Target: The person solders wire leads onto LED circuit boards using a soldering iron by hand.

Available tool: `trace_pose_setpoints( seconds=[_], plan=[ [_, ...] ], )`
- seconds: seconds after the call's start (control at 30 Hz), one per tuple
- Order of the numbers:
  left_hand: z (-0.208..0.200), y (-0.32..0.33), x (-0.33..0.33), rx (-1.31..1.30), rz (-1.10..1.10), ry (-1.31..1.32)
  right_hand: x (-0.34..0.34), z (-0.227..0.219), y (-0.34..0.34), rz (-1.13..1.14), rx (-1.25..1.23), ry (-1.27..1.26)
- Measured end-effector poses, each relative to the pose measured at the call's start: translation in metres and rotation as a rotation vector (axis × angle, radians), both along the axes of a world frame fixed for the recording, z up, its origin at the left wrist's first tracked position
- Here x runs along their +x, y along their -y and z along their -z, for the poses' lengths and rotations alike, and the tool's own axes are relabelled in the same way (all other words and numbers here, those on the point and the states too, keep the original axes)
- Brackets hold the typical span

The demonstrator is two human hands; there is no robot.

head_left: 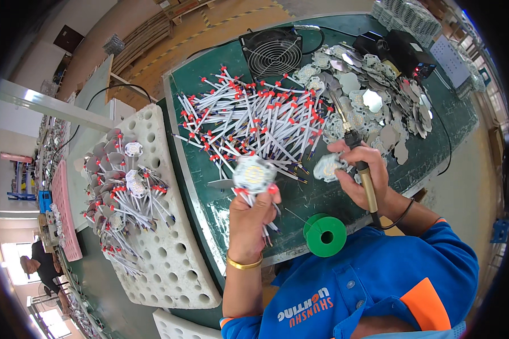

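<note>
My left hand (246, 227) is closed around a small bunch of white wires (270, 217) with red collars. A round-edged LED board (253, 174) tops that bunch, slightly blurred. To the right, my right hand (373, 164) grips a soldering iron (368, 186), its tip pointing up and away over the board pile. The same hand's thumb and fingertips also pinch another LED board (326, 168). A green spool (324, 235) of solder wire stands between my forearms. Beyond my hands lies a heap of loose white wires (249, 116) with red collars.
Metal-backed LED boards (373, 101) are heaped at the far right, beside a black soldering station (410, 53). A black fan (272, 53) stands at the far edge. On the left, a holed white foam sheet (175, 265) carries wired boards (130, 198). Another person (42, 265) is far left.
</note>
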State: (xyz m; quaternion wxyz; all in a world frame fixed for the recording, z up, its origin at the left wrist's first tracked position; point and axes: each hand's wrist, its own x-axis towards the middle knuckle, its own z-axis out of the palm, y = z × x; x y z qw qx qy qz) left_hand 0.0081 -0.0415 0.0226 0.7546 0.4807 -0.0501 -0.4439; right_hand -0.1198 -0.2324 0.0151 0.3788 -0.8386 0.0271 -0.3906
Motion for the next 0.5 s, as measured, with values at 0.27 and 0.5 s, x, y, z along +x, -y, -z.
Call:
trace_pose_setpoints(
  seconds=[0.27,0.5],
  plan=[
    [0.014,0.006,0.006,-0.112,-0.011,-0.294,0.015,-0.008,-0.010,0.014,0.092,-0.135],
    [0.015,0.016,-0.006,0.025,0.095,-0.251,0.029,0.000,-0.012,0.028,0.384,-0.087]
  ],
)
